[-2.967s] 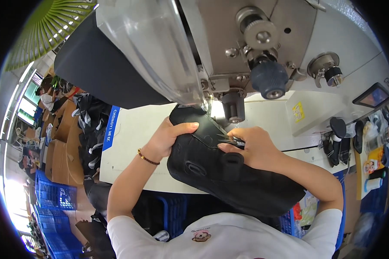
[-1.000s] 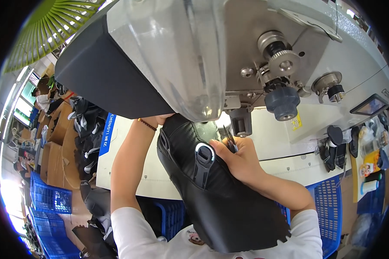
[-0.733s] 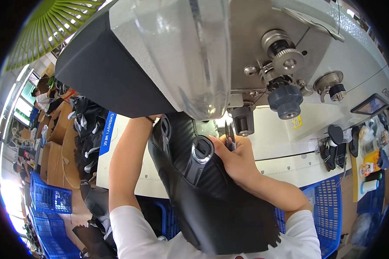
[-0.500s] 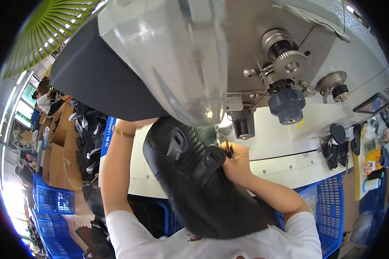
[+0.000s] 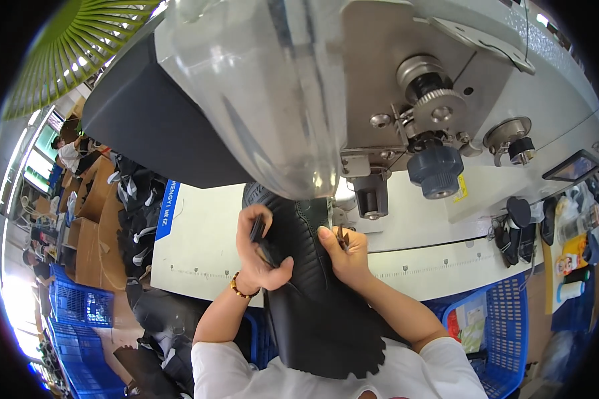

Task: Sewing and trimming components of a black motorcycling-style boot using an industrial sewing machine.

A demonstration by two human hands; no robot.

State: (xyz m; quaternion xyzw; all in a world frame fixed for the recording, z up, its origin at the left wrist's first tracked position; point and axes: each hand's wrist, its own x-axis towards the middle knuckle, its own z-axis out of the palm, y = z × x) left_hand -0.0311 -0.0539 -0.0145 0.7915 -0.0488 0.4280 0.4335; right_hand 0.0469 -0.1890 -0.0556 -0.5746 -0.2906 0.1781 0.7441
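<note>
A black ribbed leather boot upper (image 5: 313, 326) lies from under the sewing machine head (image 5: 266, 100) down toward my lap. My left hand (image 5: 251, 253) is closed on a black plastic loop tab (image 5: 257, 229) at the upper's left side; blur hides some of its detail. At the other edge, close to the needle area, my right hand (image 5: 347, 258) presses its thumb on the leather. Small dark thread snips (image 5: 343, 238) stick out of that hand's fingers. The clear machine cover hides the far end of the upper.
The white machine table (image 5: 193, 256) carries a printed scale along its front. Blue crates (image 5: 83, 299) stand at far left, another blue crate (image 5: 506, 326) below right. Black pieces (image 5: 140, 219) pile up left of the table. Thread spools (image 5: 570, 290) lie at right.
My left hand has come out from behind the upper onto its top side and gripped a loop tab. The upper has turned straighter and shifted. My right hand has moved slightly left.
</note>
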